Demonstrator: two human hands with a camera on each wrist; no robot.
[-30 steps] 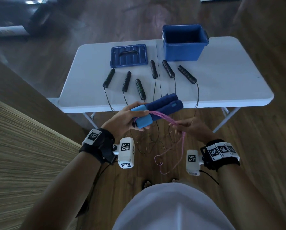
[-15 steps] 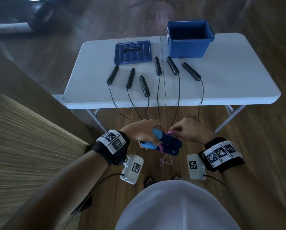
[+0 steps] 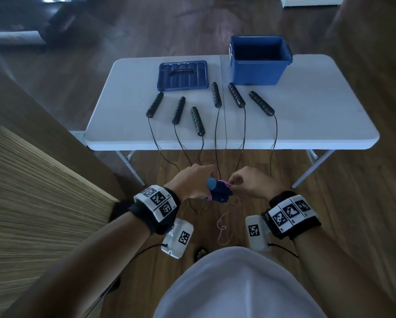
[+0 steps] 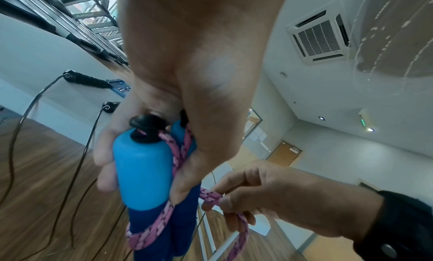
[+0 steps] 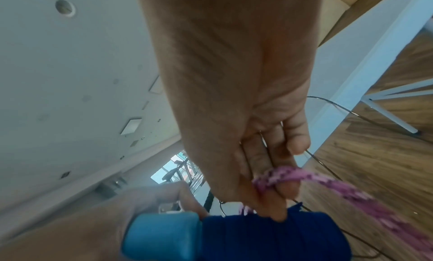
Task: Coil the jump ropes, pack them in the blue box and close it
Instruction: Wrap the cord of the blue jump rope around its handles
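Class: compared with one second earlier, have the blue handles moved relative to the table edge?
Yes. The blue handles, held in the left hand, have dropped from overlapping the table edge to well below it, nearer the person.

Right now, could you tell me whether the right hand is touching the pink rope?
Touching: the left wrist view shows the right hand pinching the pink rope.

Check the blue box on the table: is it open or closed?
Open. The blue box shows its dark interior from above, and its lid lies flat on the table to its left.
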